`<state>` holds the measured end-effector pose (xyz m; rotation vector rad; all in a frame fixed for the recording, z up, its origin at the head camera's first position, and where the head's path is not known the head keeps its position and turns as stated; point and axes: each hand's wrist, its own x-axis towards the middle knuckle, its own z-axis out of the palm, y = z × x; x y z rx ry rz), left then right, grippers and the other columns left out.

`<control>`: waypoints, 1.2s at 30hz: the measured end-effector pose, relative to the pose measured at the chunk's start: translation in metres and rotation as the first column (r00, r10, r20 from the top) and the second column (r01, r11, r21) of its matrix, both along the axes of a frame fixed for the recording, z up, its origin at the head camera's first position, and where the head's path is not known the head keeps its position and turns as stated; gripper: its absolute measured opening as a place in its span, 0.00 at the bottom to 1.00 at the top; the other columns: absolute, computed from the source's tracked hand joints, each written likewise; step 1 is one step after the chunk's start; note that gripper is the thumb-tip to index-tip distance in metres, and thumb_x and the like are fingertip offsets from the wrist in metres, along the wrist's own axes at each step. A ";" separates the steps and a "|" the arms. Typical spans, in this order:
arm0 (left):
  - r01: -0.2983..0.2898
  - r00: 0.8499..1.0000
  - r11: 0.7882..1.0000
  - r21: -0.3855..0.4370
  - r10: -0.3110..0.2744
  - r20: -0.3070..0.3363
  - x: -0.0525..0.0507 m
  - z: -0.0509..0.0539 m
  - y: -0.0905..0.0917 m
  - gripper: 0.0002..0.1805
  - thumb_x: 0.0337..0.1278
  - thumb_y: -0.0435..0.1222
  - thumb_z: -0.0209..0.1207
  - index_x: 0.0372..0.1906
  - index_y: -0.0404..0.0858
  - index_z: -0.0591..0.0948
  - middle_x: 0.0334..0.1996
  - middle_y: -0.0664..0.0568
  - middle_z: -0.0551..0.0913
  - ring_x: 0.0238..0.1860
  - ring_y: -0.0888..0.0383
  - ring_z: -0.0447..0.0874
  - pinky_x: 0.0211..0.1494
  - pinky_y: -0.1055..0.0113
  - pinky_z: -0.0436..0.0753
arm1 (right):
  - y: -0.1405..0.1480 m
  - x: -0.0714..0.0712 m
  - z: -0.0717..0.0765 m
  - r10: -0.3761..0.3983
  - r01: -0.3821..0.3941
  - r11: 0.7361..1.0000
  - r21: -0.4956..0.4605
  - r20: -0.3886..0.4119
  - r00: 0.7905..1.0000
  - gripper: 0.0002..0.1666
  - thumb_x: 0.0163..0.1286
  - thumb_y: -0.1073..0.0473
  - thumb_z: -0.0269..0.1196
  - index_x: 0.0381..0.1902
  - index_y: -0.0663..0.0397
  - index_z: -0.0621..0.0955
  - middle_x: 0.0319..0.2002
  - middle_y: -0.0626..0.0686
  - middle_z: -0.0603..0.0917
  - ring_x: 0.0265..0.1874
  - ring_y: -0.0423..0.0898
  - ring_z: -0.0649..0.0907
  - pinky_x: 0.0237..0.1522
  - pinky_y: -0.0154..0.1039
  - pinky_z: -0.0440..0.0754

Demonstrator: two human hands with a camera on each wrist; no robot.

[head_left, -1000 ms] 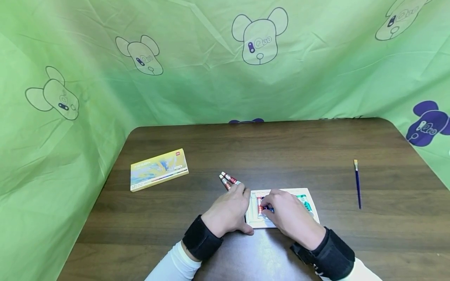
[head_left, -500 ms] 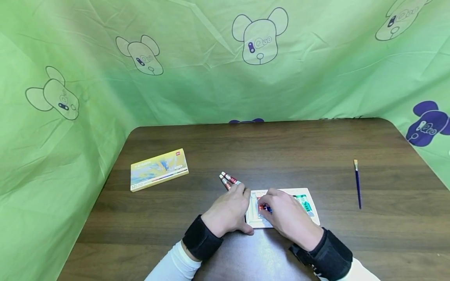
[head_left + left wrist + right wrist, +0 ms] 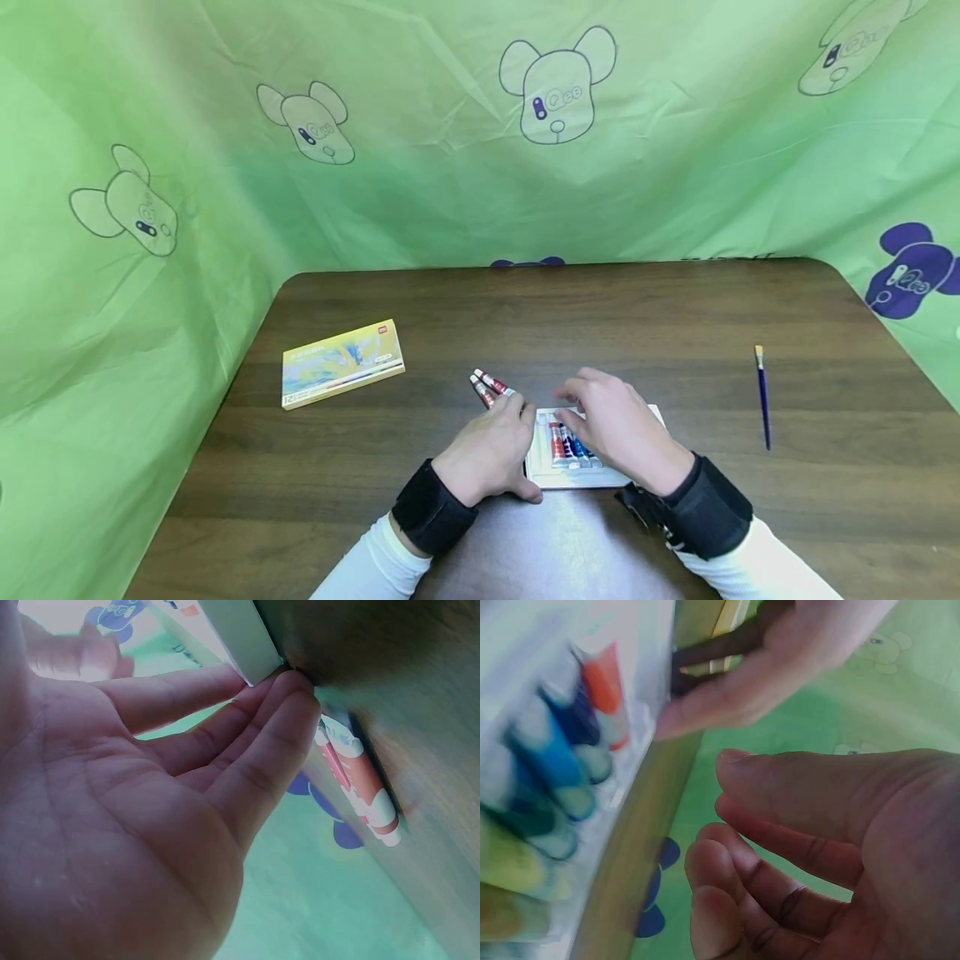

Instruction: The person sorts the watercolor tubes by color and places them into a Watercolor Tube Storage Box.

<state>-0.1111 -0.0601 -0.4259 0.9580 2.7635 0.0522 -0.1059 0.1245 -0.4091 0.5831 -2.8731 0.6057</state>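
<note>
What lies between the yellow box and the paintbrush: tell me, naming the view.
In the head view: two loose tubes, the left hand, the white tray of tubes, and the right hand partly hiding it.

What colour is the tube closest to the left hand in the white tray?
That tube is orange-red, best seen in the right wrist view.

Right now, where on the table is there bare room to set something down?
Bare table lies between the yellow box and two loose paint tubes, beyond those tubes to the far edge, and between the right hand and the blue paintbrush. It is crowded at the white tray: left hand at its side, right hand above, tubes close by.
</note>
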 end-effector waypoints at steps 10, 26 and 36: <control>0.005 1.000 1.000 -0.013 -0.005 -0.016 0.001 0.002 0.001 0.59 0.34 0.61 0.82 0.71 0.32 0.74 0.60 0.48 0.78 0.61 0.56 0.77 0.66 0.67 0.81 | -0.023 -0.044 0.009 0.063 -0.066 0.998 0.022 0.118 0.991 0.10 0.66 0.62 0.72 0.44 0.60 0.89 0.38 0.55 0.89 0.40 0.52 0.89 0.45 0.50 0.88; 0.033 0.994 0.998 -0.049 -0.038 -0.102 0.007 0.001 0.001 0.60 0.31 0.63 0.82 0.70 0.33 0.76 0.61 0.50 0.78 0.58 0.56 0.76 0.67 0.70 0.77 | -0.069 -0.098 0.006 0.098 -0.144 0.985 0.099 0.367 0.925 0.12 0.62 0.56 0.73 0.41 0.57 0.90 0.42 0.57 0.91 0.44 0.54 0.88 0.49 0.49 0.86; 0.049 0.988 0.997 -0.052 -0.056 -0.142 0.007 0.000 0.000 0.60 0.31 0.64 0.81 0.69 0.32 0.76 0.61 0.49 0.78 0.59 0.56 0.77 0.68 0.70 0.77 | -0.078 -0.102 0.001 0.097 -0.154 0.981 0.115 0.399 0.912 0.13 0.61 0.59 0.75 0.43 0.58 0.89 0.43 0.57 0.91 0.43 0.51 0.86 0.48 0.46 0.86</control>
